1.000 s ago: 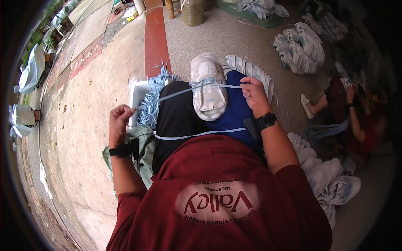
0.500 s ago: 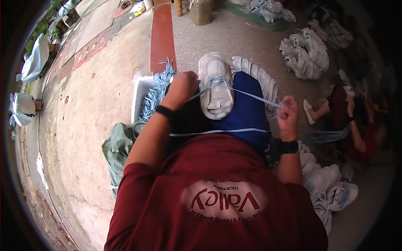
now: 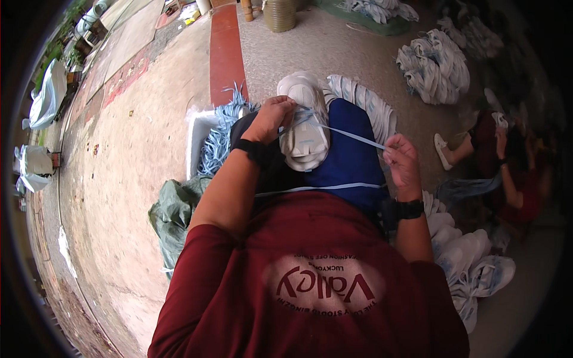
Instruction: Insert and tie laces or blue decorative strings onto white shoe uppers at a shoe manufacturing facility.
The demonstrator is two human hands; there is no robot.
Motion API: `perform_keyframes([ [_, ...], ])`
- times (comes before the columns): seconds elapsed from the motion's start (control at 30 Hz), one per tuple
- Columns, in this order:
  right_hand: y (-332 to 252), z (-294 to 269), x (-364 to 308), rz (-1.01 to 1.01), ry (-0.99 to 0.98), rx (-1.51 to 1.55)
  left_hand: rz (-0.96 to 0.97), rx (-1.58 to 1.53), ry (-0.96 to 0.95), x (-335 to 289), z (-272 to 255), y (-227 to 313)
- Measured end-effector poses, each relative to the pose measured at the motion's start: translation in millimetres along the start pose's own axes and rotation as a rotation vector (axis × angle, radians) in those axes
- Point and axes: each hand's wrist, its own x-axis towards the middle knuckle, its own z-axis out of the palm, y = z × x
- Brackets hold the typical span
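A white sneaker [image 3: 305, 143] rests on my lap, over blue cloth [image 3: 352, 158]. Its light-blue shoelace [image 3: 353, 136] runs through the upper and stretches tautly to the right. My right hand [image 3: 403, 164] pinches the lace's end between thumb and fingers, apart from the shoe. At the sneaker's left edge my left hand [image 3: 273, 118] is closed, its fingertips at the lacing with the lace between them; the exact grip is partly hidden. Across my thighs lies another light-blue lace strand [image 3: 343, 187].
Left of my lap is a white box [image 3: 194, 143] heaped with blue laces [image 3: 216, 146]. A row of white shoe pieces [image 3: 370, 107] curves beyond my right knee. White shoes [image 3: 468, 256] lie at right; bundled uppers [image 3: 436, 65] sit farther off. Another person [image 3: 519, 179] works at far right.
My left hand has moved rightward from beside the shoe onto the lacing, so the left strand no longer stretches out. My right hand still holds its lace, slightly lower.
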Motion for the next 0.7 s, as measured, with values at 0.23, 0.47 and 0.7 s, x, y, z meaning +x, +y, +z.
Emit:
perform_keyframes([
  [0.23, -3.5, -12.6, 3.9, -0.043, 0.096, -0.102, 0.135, 0.211, 0.027, -7.7, 2.0, -6.6],
  [0.47, -8.4, -14.9, 6.4, -0.076, 0.104, -0.057, 0.035, 0.385, 0.085, -3.9, -1.2, -14.9],
  [0.7, -8.1, -15.5, 5.0, -0.078, 0.111, -0.006, 0.087, 0.372, 0.212, -3.2, 0.7, -23.8],
])
